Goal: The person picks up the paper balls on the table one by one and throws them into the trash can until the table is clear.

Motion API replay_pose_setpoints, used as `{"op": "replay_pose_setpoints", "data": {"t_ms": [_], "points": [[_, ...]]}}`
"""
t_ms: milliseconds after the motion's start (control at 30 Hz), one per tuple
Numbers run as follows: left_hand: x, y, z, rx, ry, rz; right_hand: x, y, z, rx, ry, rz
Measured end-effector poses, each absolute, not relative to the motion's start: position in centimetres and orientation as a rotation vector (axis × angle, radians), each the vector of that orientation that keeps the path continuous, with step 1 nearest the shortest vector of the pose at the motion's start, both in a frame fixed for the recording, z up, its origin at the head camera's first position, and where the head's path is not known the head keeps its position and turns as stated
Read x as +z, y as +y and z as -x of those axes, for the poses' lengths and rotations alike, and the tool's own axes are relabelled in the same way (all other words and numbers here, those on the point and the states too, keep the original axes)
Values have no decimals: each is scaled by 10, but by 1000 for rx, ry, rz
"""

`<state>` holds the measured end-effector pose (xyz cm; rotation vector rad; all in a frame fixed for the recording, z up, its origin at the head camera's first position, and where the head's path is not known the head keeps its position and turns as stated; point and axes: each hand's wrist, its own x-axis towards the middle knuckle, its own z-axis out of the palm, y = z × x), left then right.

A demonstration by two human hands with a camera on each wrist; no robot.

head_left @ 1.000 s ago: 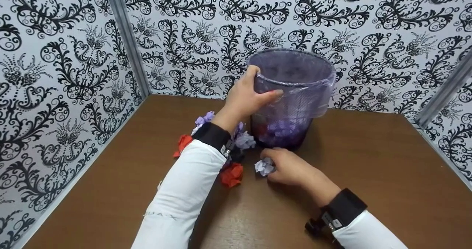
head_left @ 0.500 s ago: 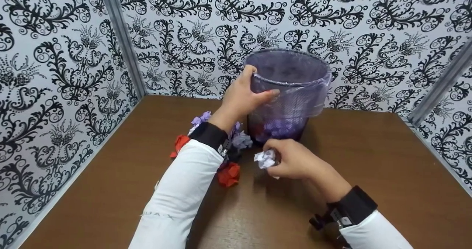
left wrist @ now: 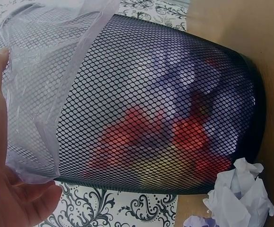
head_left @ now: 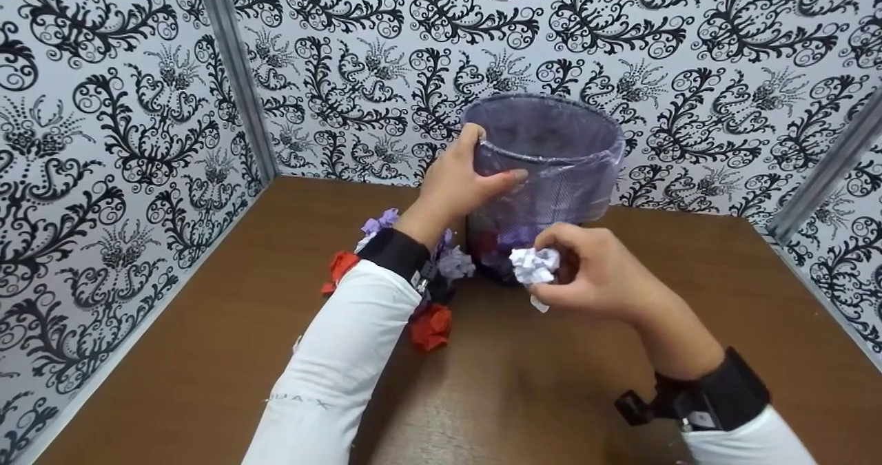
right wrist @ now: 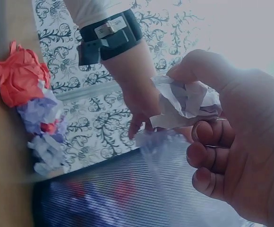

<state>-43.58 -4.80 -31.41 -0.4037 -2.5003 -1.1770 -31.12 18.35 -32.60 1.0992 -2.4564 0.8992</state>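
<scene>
A dark mesh wastebasket with a translucent lilac bin liner folded over its rim stands near the back wall. My left hand holds its left rim, thumb lying along the outside over the liner. My right hand pinches a crumpled white paper ball between thumb and fingers, raised above the table in front of the basket. In the right wrist view, the other fingers curl beneath that paper. Through the mesh, red, purple, white and yellow paper shows in the basket's lower part.
Left of the basket lie several crumpled papers, among them a red one, a greyish-white one and a purple one, partly hidden by the left forearm. Patterned walls border the brown table.
My right hand has lifted the white paper ball off the table, moving up and to the right toward the basket's front. My left hand keeps its hold on the rim.
</scene>
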Motion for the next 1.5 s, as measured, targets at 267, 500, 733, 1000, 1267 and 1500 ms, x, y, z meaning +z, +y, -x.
{"op": "replay_pose_setpoints", "data": {"t_ms": [267, 500, 733, 1000, 1267, 1500], "points": [[-315, -47, 437, -1168, -2492, 416, -271, 200, 309, 719, -2499, -1096], [-314, -47, 437, -1155, -2499, 417, -212, 211, 315, 551, -2508, -1034], [-313, -48, 436, -1106, -2500, 400, -167, 211, 335, 563, -2665, -763], [-312, -51, 436, -1146, -2496, 401, -127, 194, 375, 572, -2698, -572], [-314, -50, 437, -1139, -2492, 420, -127, 168, 416, 558, -2788, -437], [-315, -49, 439, -1134, -2475, 441, -154, 150, 436, 487, -2894, -432]]}}
